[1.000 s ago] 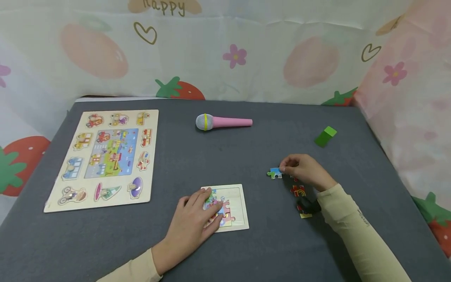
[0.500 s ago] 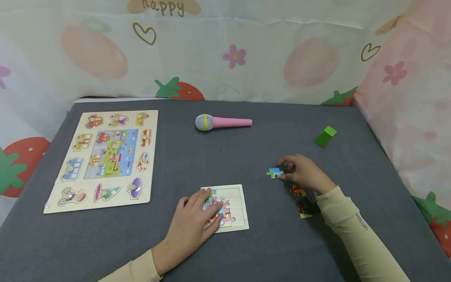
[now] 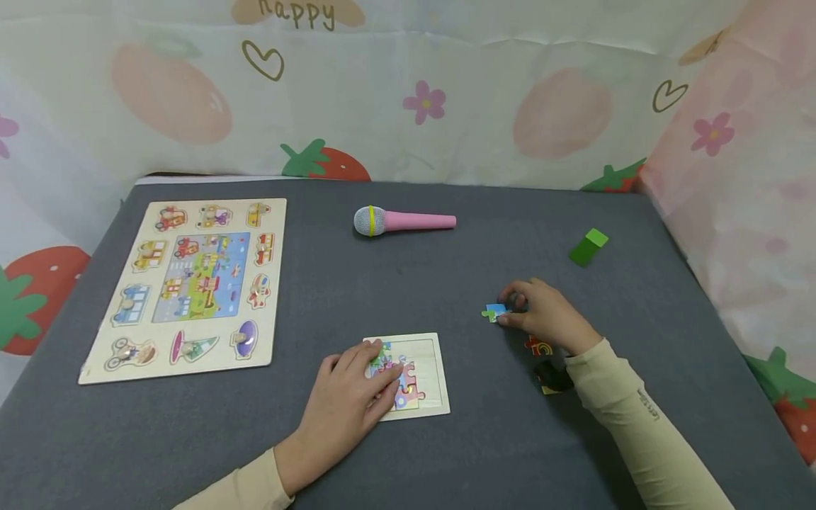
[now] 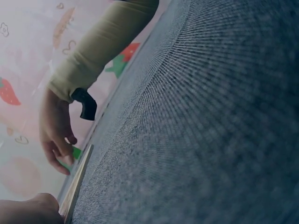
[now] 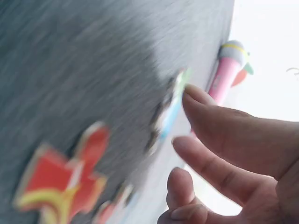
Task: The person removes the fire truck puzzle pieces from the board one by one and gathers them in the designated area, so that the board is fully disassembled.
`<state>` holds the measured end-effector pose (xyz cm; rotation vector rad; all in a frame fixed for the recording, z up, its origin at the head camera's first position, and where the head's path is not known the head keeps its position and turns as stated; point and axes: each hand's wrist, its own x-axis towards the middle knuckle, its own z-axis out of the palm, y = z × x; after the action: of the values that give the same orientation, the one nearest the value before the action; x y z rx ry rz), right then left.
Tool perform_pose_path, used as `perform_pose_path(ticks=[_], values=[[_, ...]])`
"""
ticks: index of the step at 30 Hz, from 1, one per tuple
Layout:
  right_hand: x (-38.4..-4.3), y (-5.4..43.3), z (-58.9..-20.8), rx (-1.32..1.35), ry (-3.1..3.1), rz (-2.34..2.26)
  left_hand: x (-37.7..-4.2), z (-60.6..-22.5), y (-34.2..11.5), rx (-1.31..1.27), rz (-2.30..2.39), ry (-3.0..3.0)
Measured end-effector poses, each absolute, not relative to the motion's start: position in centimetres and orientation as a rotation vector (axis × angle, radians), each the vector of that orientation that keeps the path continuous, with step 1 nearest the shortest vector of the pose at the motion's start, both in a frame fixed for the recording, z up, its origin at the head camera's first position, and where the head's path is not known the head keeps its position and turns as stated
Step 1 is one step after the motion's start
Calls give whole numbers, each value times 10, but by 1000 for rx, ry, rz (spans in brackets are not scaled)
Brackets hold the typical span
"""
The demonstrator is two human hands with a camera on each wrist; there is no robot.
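My left hand (image 3: 347,389) rests with extended fingers on a small wooden puzzle board (image 3: 435,372), over several joined pink and blue pieces (image 3: 409,389) on its left part. The board's edge shows thin in the left wrist view. Right of the board, a blue and green puzzle piece (image 3: 494,312) lies on the dark cloth. Over that piece's right side is my right hand (image 3: 545,315), thumb (image 5: 201,109) right at it and index finger apart from the thumb. Below the right hand lie red and yellow puzzle pieces (image 5: 70,182), partly hidden by the hand and wrist.
A large wooden peg puzzle (image 3: 277,283) with vehicle shapes lies at the left. A pink toy microphone (image 3: 417,222) is at the back middle, and a green block (image 3: 588,248) stands at the back right. Printed curtains (image 3: 472,42) hang behind the table.
The right hand's thumb and index finger have spread apart, and the hand has shifted slightly left over the blue and green piece. My left hand stays on the board.
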<state>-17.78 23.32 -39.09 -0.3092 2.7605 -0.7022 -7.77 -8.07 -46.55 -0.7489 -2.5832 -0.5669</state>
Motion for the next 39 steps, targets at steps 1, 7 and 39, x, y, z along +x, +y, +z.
perform_pose_path(ticks=[1, 7, 39], values=[[-177, 230, -390, -311, 2770, -701, -78, -465, -81, -748, -572, -2582], [-166, 199, -381, -427, 2827, -741, -79, -464, -81, -686, -664, -2627], [-134, 91, -402, -913, 2723, -695, -84, -464, -84, -552, -907, -2687]])
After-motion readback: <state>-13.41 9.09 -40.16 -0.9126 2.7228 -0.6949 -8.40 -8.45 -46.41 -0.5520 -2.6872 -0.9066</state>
